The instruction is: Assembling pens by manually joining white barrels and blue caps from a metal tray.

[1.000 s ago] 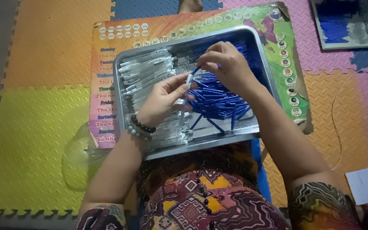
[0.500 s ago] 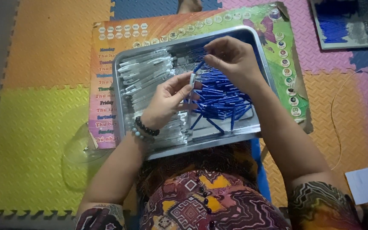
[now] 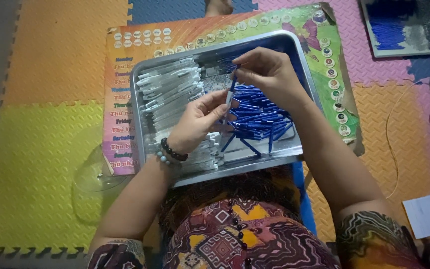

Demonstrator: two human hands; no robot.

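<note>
Hands at work over metal tray (image 3: 308,84) on lap: right hand (image 3: 267,72) pinching blue pen refill (image 3: 232,82) by its top, left hand (image 3: 200,117) gripping clear pen barrel (image 3: 228,99) just below, above heap of blue refills (image 3: 257,117). Best done, by the look of it, with tip kept in line with barrel mouth, barrel held steady.
</note>
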